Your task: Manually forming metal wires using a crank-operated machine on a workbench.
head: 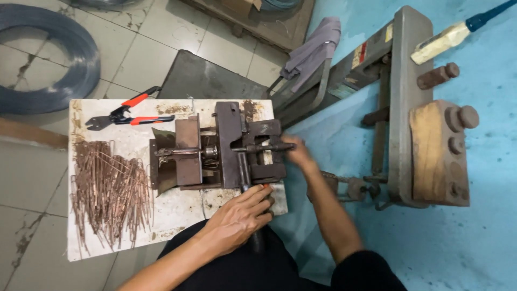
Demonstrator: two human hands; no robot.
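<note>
A rusty metal bending jig [223, 148] is bolted on a small white table [107, 116]. My left hand [242, 215] is wrapped around the jig's dark lever handle [255, 237] at the table's near edge. My right hand [297, 153] grips the end of a horizontal bar [266, 147] on the jig's right side. A thin wire piece [180, 152] lies across the jig's left part. A heap of bent rusty wire pieces [110, 191] lies on the left of the table.
Red-handled cutters [126, 114] lie at the table's far left. A large coil of grey wire [51, 59] rests on the tiled floor. A heavy metal and wood frame [414, 113] stands on the blue floor at right, with a grey cloth [315, 46] draped nearby.
</note>
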